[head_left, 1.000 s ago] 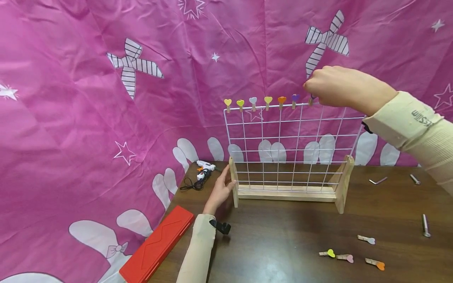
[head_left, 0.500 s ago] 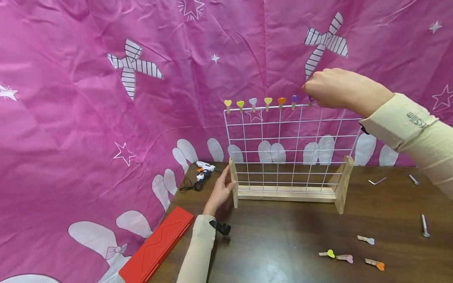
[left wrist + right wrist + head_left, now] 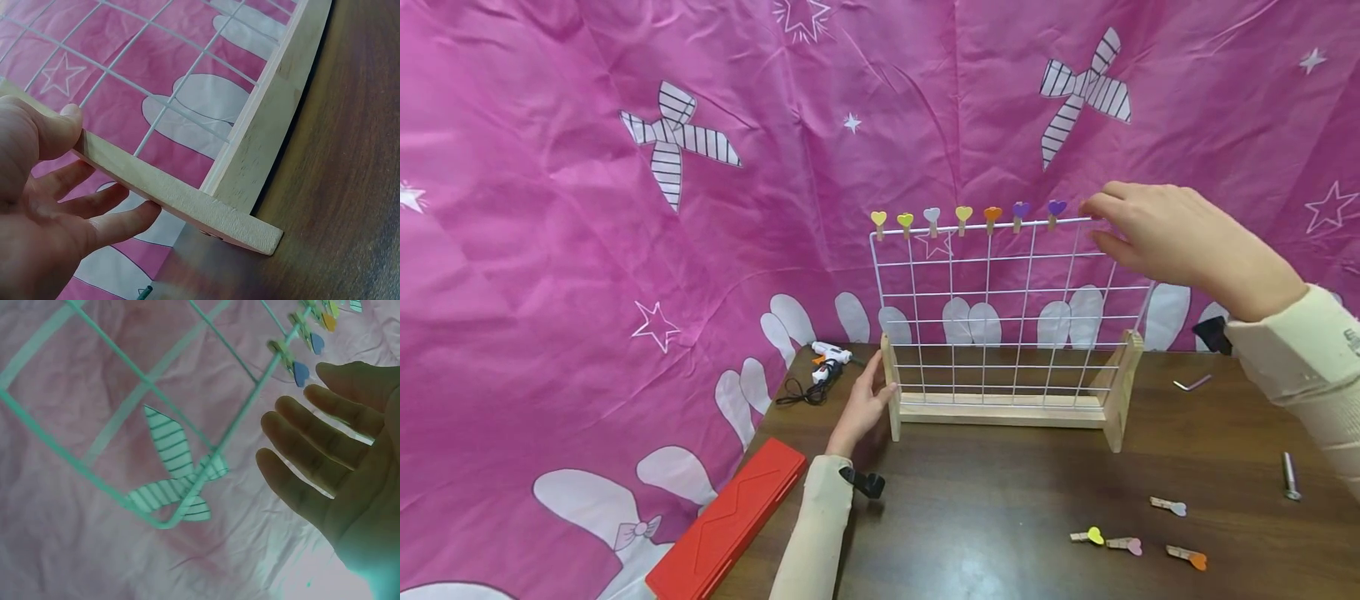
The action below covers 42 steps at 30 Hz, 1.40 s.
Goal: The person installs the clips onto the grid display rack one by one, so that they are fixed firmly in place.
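Note:
A white wire grid rack (image 3: pixel 992 292) stands upright on wooden legs. My left hand (image 3: pixel 861 406) holds its left wooden leg (image 3: pixel 181 190), the thumb on one side and the fingers on the other in the left wrist view. Along the top wire sits a row of wooden clothespins with hearts. The rightmost is a purple-heart clothespin (image 3: pixel 1057 210), which looks blue in the right wrist view. My right hand (image 3: pixel 1187 237) is just right of that clothespin, with fingers extended and apart; the right wrist view shows nothing in it.
Several heart clothespins lie on the table at front right, among them an orange one (image 3: pixel 1187 557) and a pink one (image 3: pixel 1125 546). A bolt (image 3: pixel 1290 477) and a hex key (image 3: pixel 1192 383) lie farther right. At left are a glue gun (image 3: pixel 830 358) and a red case (image 3: pixel 730 517).
My right hand has let go of the purple-heart clothespin and moved right and down, its fingers spreading. The clothespin stays on the top wire. My left hand keeps its hold.

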{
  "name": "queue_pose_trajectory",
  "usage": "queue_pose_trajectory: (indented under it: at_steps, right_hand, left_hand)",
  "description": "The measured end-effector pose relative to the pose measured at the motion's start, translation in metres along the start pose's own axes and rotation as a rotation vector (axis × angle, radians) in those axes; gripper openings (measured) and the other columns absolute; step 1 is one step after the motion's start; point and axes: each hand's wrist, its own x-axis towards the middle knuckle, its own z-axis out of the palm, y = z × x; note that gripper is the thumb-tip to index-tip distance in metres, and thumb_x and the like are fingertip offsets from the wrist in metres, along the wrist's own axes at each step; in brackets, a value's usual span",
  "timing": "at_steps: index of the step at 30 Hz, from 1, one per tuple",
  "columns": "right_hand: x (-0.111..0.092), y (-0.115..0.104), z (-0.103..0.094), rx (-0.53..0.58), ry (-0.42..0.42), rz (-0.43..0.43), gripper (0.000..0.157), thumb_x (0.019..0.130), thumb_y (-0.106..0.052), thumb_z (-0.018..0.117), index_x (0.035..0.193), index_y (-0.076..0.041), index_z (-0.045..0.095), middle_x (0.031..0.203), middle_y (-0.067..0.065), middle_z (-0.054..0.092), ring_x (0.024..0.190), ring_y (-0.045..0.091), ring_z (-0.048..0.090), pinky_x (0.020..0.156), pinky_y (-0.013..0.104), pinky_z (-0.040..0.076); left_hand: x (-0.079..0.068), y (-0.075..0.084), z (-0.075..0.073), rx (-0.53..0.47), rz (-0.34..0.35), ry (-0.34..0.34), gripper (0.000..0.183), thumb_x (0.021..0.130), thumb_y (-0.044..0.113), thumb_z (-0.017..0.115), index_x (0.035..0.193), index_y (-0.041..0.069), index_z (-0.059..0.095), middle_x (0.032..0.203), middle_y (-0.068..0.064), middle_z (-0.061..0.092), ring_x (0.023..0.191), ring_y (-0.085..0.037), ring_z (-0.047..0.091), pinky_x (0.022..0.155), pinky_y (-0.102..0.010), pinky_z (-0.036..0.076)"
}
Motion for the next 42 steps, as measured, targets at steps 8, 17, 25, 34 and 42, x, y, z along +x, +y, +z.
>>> queue_pose_trajectory:
  at_steps: [8, 17, 25, 34, 42]
  right_hand:
    - [-0.048, 0.001, 0.032, 0.099, 0.086, -0.012, 0.023, 0.073, -0.004, 0.071, 0.095, -0.007, 0.064, 0.085, 0.0, 0.061, 0.063, 0.015, 0.057, 0.055, 0.039, 0.048]
    - [-0.107, -0.007, 0.079, 0.211, 0.107, 0.0, 0.021, 0.074, -0.003, 0.071, 0.09, -0.014, 0.064, 0.079, -0.013, 0.058, 0.069, 0.005, 0.055, 0.059, 0.026, 0.045]
    - [-0.159, -0.014, 0.118, 0.278, 0.07, 0.075, 0.025, 0.074, -0.003, 0.073, 0.088, -0.02, 0.062, 0.078, -0.019, 0.055, 0.067, -0.004, 0.049, 0.058, 0.015, 0.039]
    - [-0.215, -0.019, 0.165, 0.362, -0.014, 0.124, 0.025, 0.075, -0.005, 0.073, 0.087, -0.024, 0.062, 0.078, -0.022, 0.052, 0.066, -0.007, 0.046, 0.054, 0.012, 0.038]
    - [-0.261, -0.017, 0.188, 0.421, -0.412, 0.225, 0.023, 0.075, -0.027, 0.075, 0.091, -0.015, 0.063, 0.077, -0.017, 0.053, 0.066, -0.003, 0.047, 0.05, 0.024, 0.04]
  left_hand:
    - [-0.001, 0.003, 0.0, 0.03, -0.011, 0.007, 0.065, 0.091, -0.005, 0.049, 0.146, -0.002, 0.015, 0.141, -0.029, 0.031, 0.122, -0.039, 0.042, 0.097, -0.046, 0.04]
    - [0.0, -0.001, 0.0, 0.041, 0.006, 0.009, 0.064, 0.091, -0.006, 0.048, 0.145, -0.003, 0.015, 0.141, -0.029, 0.031, 0.123, -0.038, 0.04, 0.098, -0.044, 0.039]
    - [0.001, -0.003, 0.0, 0.038, 0.016, 0.015, 0.063, 0.09, -0.007, 0.048, 0.145, -0.004, 0.016, 0.141, -0.03, 0.031, 0.124, -0.039, 0.04, 0.098, -0.045, 0.039]
    - [-0.001, -0.004, -0.002, 0.06, 0.012, 0.023, 0.064, 0.09, -0.008, 0.05, 0.145, -0.004, 0.017, 0.141, -0.028, 0.033, 0.125, -0.038, 0.038, 0.099, -0.047, 0.037]
    - [0.001, -0.002, 0.0, 0.047, 0.014, 0.01, 0.063, 0.091, -0.007, 0.049, 0.145, -0.004, 0.016, 0.14, -0.029, 0.033, 0.124, -0.038, 0.039, 0.097, -0.046, 0.04]
